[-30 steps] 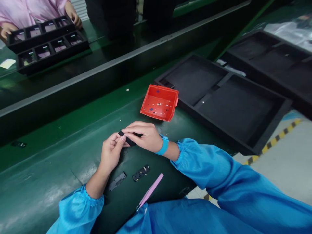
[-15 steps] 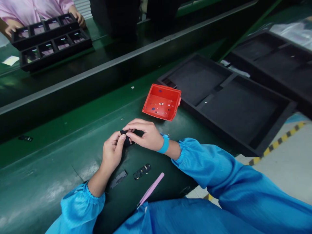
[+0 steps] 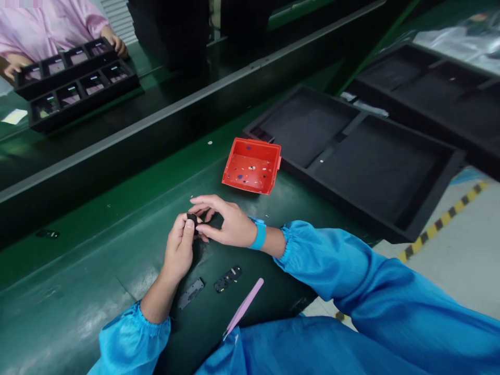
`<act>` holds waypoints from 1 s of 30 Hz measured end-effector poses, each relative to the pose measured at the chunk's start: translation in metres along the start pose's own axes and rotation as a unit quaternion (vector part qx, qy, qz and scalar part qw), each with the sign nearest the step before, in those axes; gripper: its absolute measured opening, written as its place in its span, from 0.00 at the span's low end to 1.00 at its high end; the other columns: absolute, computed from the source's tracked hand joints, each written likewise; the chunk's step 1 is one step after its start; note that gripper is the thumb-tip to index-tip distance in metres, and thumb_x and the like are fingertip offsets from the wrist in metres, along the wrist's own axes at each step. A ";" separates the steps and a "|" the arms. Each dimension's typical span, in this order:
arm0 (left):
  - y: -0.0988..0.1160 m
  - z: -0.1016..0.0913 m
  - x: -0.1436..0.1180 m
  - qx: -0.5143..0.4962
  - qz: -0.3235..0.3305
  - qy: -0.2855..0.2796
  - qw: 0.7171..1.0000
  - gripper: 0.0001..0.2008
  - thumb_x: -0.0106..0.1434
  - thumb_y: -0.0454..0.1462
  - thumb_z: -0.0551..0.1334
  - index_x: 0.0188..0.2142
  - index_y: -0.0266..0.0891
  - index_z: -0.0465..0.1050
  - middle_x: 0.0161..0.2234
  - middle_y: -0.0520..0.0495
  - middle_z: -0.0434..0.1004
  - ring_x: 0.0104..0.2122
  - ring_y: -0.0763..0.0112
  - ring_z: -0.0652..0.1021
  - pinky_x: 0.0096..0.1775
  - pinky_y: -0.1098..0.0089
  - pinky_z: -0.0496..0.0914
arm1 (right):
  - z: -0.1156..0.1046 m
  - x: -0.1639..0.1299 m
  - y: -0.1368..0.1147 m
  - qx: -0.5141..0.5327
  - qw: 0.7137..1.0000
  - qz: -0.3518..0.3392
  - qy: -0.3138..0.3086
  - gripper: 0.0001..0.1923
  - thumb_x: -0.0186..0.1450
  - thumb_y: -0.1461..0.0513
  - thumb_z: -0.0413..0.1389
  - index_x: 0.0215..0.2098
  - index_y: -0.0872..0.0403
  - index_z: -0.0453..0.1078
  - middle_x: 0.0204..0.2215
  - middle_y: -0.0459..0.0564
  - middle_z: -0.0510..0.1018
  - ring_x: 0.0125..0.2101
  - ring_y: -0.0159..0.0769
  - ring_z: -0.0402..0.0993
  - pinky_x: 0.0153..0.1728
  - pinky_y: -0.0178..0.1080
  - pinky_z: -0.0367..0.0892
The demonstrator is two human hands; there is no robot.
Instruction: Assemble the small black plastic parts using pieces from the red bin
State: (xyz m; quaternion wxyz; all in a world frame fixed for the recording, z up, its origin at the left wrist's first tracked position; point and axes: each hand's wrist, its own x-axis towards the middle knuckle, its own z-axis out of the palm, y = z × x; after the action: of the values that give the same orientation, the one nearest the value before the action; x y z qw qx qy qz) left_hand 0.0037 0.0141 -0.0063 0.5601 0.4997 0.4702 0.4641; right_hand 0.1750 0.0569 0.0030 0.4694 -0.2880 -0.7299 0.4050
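My left hand (image 3: 178,249) and my right hand (image 3: 222,221) meet over the green bench, both pinching a small black part (image 3: 191,217) between their fingertips. The part is mostly hidden by my fingers. Just below my hands lie two flat dark parts: a grey plate (image 3: 189,292) and a black plate with small fittings (image 3: 227,278). Pink tweezers (image 3: 244,306) lie next to them, near my blue sleeve. A red plastic bin (image 3: 252,165) with small specks inside sits just beyond my right hand.
Large black foam trays (image 3: 353,156) lie to the right, another (image 3: 425,86) behind them. Across the conveyor, a person in a pink sleeve holds a black compartment tray (image 3: 74,83). A small dark part (image 3: 47,234) lies at far left. Floor with yellow-black tape (image 3: 441,224) is at right.
The black part was lying long between my hands; now it is turned up and only its end shows at my left fingertips. My right fingers have spread slightly.
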 end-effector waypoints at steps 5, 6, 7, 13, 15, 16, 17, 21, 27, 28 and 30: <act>-0.001 0.000 0.000 0.005 -0.003 0.007 1.000 0.12 0.72 0.47 0.56 0.41 0.41 0.68 0.38 0.51 0.72 0.28 0.76 0.74 0.32 0.72 0.71 | 0.000 0.000 0.002 -0.035 0.999 -0.039 0.007 0.18 0.66 0.67 0.58 0.54 0.53 0.70 0.47 0.53 0.79 0.43 0.35 0.78 0.42 0.39 0.77; 0.000 0.001 0.000 0.003 -0.011 0.010 1.000 0.13 0.72 0.48 0.57 0.41 0.41 0.69 0.36 0.51 0.71 0.26 0.77 0.72 0.29 0.74 0.70 | 0.000 0.001 0.002 -0.041 0.998 -0.052 0.001 0.17 0.66 0.67 0.57 0.53 0.53 0.71 0.47 0.53 0.79 0.44 0.35 0.77 0.43 0.40 0.76; 0.001 0.003 -0.001 -0.004 -0.024 0.016 1.000 0.13 0.71 0.49 0.58 0.41 0.41 0.69 0.33 0.53 0.70 0.24 0.78 0.71 0.26 0.75 0.68 | -0.001 0.002 0.002 -0.046 0.997 -0.064 -0.009 0.17 0.66 0.68 0.56 0.53 0.53 0.71 0.47 0.53 0.79 0.45 0.36 0.77 0.46 0.41 0.76; 0.026 0.014 -0.002 -0.206 -0.123 -0.021 0.970 0.14 0.69 0.48 0.61 0.37 0.40 0.67 0.22 0.59 0.57 0.16 0.83 0.55 0.19 0.81 0.52 | -0.006 0.010 0.006 0.125 0.988 0.048 -0.077 0.18 0.67 0.61 0.58 0.55 0.54 0.72 0.42 0.51 0.78 0.42 0.35 0.75 0.44 0.41 0.74; 0.034 0.015 -0.001 -0.245 -0.143 -0.043 0.958 0.12 0.69 0.45 0.61 0.38 0.39 0.67 0.22 0.58 0.59 0.16 0.84 0.53 0.18 0.81 0.50 | -0.006 0.010 0.010 0.183 0.975 0.108 -0.066 0.15 0.69 0.58 0.57 0.52 0.55 0.74 0.41 0.51 0.77 0.40 0.34 0.76 0.42 0.40 0.73; 0.036 0.015 -0.001 -0.253 -0.157 -0.051 0.953 0.11 0.69 0.44 0.61 0.38 0.39 0.67 0.22 0.58 0.60 0.16 0.84 0.52 0.18 0.81 0.50 | -0.005 0.010 0.012 0.191 0.972 0.126 -0.056 0.14 0.69 0.57 0.57 0.48 0.55 0.75 0.40 0.51 0.77 0.39 0.33 0.75 0.41 0.39 0.73; 0.036 0.015 -0.001 -0.258 -0.174 -0.059 0.949 0.11 0.68 0.44 0.62 0.37 0.38 0.67 0.22 0.58 0.60 0.15 0.85 0.52 0.18 0.81 0.50 | -0.004 0.010 0.014 0.188 0.971 0.139 -0.048 0.12 0.68 0.56 0.59 0.44 0.55 0.76 0.39 0.50 0.76 0.37 0.33 0.75 0.40 0.38 0.73; 0.024 0.012 0.000 -0.211 -0.168 -0.028 0.962 0.14 0.69 0.47 0.60 0.37 0.37 0.68 0.23 0.55 0.66 0.17 0.81 0.62 0.18 0.80 0.59 | 0.000 0.008 0.016 0.158 0.973 0.168 -0.022 0.13 0.65 0.54 0.61 0.34 0.56 0.73 0.33 0.48 0.74 0.31 0.30 0.72 0.33 0.35 0.71; 0.010 0.007 -0.003 0.063 -0.079 0.025 0.995 0.20 0.65 0.51 0.63 0.44 0.36 0.74 0.35 0.43 0.82 0.32 0.66 0.83 0.33 0.68 0.79 | -0.003 0.007 0.012 0.081 0.974 0.211 -0.007 0.08 0.65 0.59 0.61 0.33 0.56 0.72 0.29 0.44 0.72 0.24 0.25 0.68 0.25 0.30 0.67; 0.010 0.008 -0.003 0.075 -0.083 0.027 0.993 0.20 0.64 0.51 0.65 0.45 0.36 0.74 0.35 0.44 0.83 0.32 0.65 0.83 0.33 0.67 0.80 | -0.003 0.007 0.012 0.088 0.972 0.219 -0.015 0.08 0.65 0.59 0.61 0.34 0.56 0.72 0.28 0.44 0.73 0.23 0.25 0.68 0.25 0.30 0.67; 0.009 0.009 -0.004 0.071 -0.088 0.035 0.993 0.21 0.63 0.51 0.66 0.46 0.36 0.75 0.37 0.43 0.84 0.33 0.63 0.84 0.34 0.66 0.81 | -0.002 0.007 0.011 0.124 0.963 0.239 -0.024 0.08 0.65 0.58 0.60 0.37 0.56 0.72 0.28 0.44 0.74 0.24 0.27 0.71 0.25 0.31 0.69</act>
State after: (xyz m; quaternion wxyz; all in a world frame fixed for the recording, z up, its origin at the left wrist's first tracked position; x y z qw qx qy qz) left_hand 0.0121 0.0095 0.0037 0.5454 0.4781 0.5633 0.3958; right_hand 0.1741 0.0686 -0.0031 0.3728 -0.3840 -0.5951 0.5995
